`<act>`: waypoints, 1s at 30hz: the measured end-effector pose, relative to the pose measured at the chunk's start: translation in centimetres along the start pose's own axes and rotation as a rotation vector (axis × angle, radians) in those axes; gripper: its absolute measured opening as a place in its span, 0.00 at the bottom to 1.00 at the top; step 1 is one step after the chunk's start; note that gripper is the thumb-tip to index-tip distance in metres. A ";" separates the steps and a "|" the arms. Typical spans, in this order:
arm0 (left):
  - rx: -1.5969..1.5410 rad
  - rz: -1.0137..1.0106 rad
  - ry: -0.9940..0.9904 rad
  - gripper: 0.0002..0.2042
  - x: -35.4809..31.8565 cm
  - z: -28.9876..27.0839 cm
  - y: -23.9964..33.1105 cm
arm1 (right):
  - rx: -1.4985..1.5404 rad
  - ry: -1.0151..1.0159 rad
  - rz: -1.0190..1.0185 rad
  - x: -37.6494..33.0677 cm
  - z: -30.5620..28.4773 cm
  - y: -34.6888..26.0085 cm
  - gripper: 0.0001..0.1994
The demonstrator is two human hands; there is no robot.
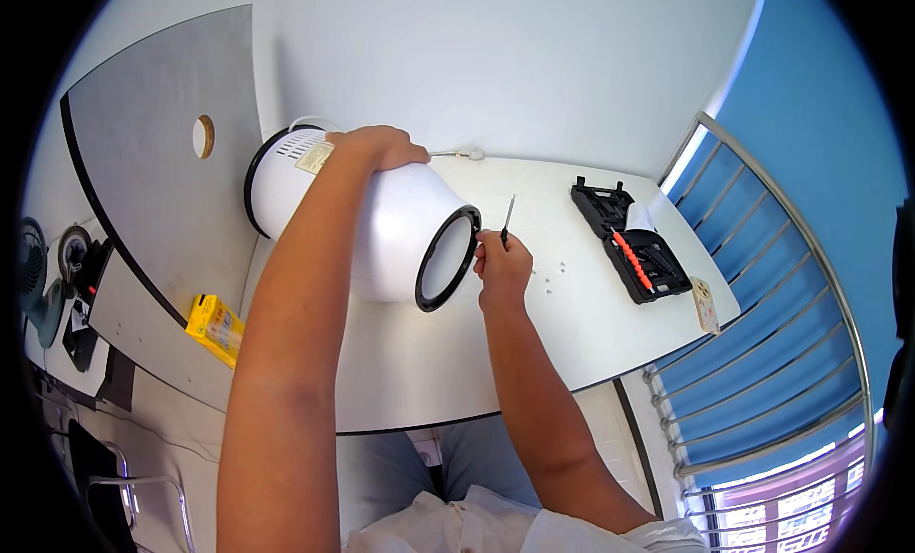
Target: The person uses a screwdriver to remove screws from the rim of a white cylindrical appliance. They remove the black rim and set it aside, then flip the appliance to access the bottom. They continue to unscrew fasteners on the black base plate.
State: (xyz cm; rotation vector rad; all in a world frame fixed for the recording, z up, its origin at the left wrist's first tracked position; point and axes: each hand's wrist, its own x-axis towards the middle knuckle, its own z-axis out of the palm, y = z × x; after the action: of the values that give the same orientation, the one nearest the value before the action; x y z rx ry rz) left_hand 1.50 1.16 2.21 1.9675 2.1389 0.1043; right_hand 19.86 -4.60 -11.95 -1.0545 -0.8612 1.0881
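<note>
A white, rounded appliance [400, 205] with vent slots, a label and black end rings lies on its side on the white table [410, 382]. My left hand [381, 148] is pressed over its top, fingers curved around the shell. Beside the near black ring [426, 284], my right hand [505, 267] is closed on a thin screwdriver [510, 215], its shaft pointing up and away from the appliance. The fingertips of that hand are at the ring's right edge; whether they pinch anything else is hidden. Several small screws [548, 279] lie on the table to the right.
An open black tool case [658, 272] holding an orange-red flexible shaft [632, 261] sits at the right. A phone-like patterned object [704, 306] lies near the table corner. A grey partition [162, 105] and a yellow box [215, 329] stand left; a metal railing [839, 296] is right.
</note>
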 end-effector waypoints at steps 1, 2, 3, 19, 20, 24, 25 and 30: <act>0.003 -0.001 0.007 0.31 -0.1 0.0 -0.1 | 0.003 -0.002 0.003 -0.4 0.3 -0.1 0.07; 0.001 0.002 0.012 0.31 -0.1 0.0 -0.1 | 0.001 -0.001 0.005 -0.7 0.4 -0.2 0.07; 0.000 0.005 0.017 0.32 -0.2 0.0 -0.1 | 0.023 0.006 0.001 -0.8 0.5 -0.2 0.07; -0.021 0.032 0.028 0.28 -0.5 0.1 -0.3 | 0.320 0.046 0.253 -1.4 1.7 -0.6 0.07; -0.021 0.033 0.029 0.28 -0.5 0.1 -0.3 | 0.313 0.042 0.248 -1.4 1.7 -0.6 0.07; -0.027 0.041 0.021 0.28 -0.7 0.0 -0.2 | 0.322 0.045 0.264 -1.1 1.8 -0.7 0.07; -0.026 0.042 0.025 0.28 -0.7 0.0 -0.2 | 0.326 0.042 0.266 -1.1 1.7 -0.7 0.07; -0.025 0.049 0.030 0.27 -0.7 0.0 -0.1 | 0.335 0.038 0.317 -0.8 1.2 -0.2 0.07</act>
State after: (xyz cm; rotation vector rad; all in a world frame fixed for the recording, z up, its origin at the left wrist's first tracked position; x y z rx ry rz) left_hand 1.45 0.43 2.32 2.0169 2.0978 0.1690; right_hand 18.60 -5.08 -11.41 -0.9416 -0.4659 1.4176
